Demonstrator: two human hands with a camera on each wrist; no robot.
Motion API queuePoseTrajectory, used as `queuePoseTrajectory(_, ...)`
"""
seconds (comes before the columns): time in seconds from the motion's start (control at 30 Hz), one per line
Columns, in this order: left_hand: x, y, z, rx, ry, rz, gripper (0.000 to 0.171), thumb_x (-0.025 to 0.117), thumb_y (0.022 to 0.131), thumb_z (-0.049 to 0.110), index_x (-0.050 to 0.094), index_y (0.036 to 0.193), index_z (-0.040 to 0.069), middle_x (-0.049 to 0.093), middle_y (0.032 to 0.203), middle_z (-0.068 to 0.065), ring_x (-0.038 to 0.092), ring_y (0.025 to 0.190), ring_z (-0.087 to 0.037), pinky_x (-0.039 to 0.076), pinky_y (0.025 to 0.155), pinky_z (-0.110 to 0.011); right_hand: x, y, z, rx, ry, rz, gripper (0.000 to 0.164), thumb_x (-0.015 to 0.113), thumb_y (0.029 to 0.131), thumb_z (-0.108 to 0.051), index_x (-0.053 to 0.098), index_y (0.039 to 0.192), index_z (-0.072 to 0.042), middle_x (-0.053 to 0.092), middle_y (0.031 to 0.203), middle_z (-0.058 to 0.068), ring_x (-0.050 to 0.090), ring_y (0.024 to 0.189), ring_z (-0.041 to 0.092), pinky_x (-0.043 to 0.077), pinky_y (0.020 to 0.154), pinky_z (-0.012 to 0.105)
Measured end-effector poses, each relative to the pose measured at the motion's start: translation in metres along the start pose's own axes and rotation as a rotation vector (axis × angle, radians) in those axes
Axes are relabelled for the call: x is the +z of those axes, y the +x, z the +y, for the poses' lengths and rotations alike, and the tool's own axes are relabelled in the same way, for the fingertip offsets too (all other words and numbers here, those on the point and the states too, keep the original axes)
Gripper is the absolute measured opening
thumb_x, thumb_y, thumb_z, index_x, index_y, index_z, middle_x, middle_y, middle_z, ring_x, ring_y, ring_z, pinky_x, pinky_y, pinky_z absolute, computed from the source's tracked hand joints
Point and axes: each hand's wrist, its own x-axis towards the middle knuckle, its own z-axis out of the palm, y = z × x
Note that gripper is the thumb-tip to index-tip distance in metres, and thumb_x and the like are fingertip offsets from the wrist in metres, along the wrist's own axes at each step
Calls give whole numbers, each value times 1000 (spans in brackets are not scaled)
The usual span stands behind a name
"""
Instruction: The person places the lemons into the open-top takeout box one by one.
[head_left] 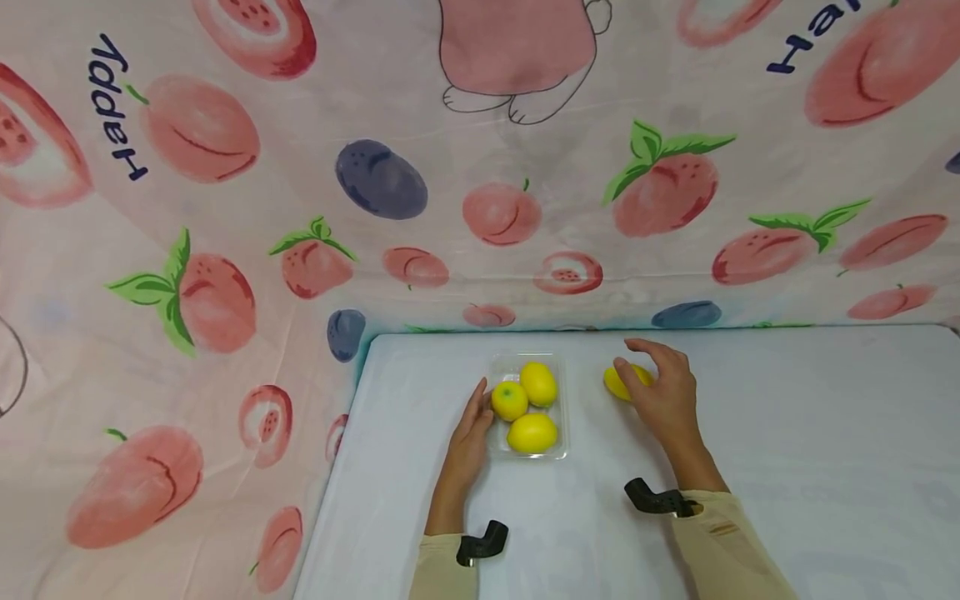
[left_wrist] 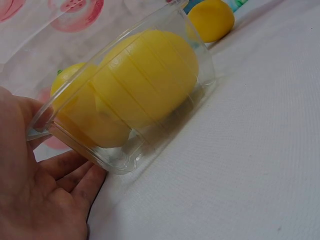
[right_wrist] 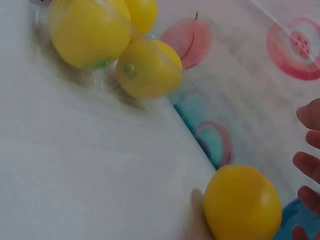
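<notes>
A clear plastic box (head_left: 564,417) on the white table holds three yellow lemons (head_left: 532,433). My left hand (head_left: 471,437) lies along the box's left side with fairly straight fingers. In the left wrist view, those fingers (left_wrist: 75,175) touch the box wall low down. To the right of the box, a single lemon (head_left: 617,385) lies on the table. Over it hovers my right hand (head_left: 670,400), thumb and fingers spread apart. The right wrist view shows a gap between this lemon (right_wrist: 242,202) and the fingertips (right_wrist: 306,165).
The white table (head_left: 810,467) ends at a back edge just beyond the box and lone lemon. Behind it and to the left hangs a pink fruit-print cloth (head_left: 570,183). A black wrist mount (head_left: 482,543) sits on the left sleeve, another (head_left: 656,500) on the right.
</notes>
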Motion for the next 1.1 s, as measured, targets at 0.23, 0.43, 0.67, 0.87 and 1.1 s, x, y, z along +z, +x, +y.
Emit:
queuePoseTrajectory(0.23,0,-1,0,0,5,3,50,38,110,36,28,158,46,41,162,1,35,153,-24,21,127,-54,0,-6,16,24,-22,-21,43,74,94,-25,65,132,-4,66,133,19,48,129,42,35,108,63)
queuePoseTrajectory(0.43,-1,-2,1,-3,-4,-6,50,38,110,35,28,159,46,39,163,1,33,153,-24,20,128,-53,3,-11,30,50,-19,-33,48,75,93,-26,63,134,-5,66,133,19,50,127,41,37,107,61)
queuePoseTrajectory(0.67,-1,-2,1,-6,-3,-9,50,39,110,37,28,159,46,38,164,1,33,153,-23,19,128,-53,6,-17,45,79,0,-67,55,75,94,-33,59,139,-6,62,139,19,50,132,42,40,108,62)
queuePoseTrajectory(0.87,0,-3,1,-9,-3,-7,50,38,110,37,28,158,47,38,164,2,33,154,-23,19,128,-53,3,-20,50,124,-10,-97,62,73,94,-43,56,143,-8,59,141,19,50,135,43,46,106,61)
queuePoseTrajectory(1.1,0,-2,1,0,-2,2,50,38,110,37,28,158,48,41,162,2,34,153,-24,20,128,-54,-2,-21,48,163,-18,-137,69,73,93,-47,53,146,-9,55,144,22,46,137,44,45,109,60)
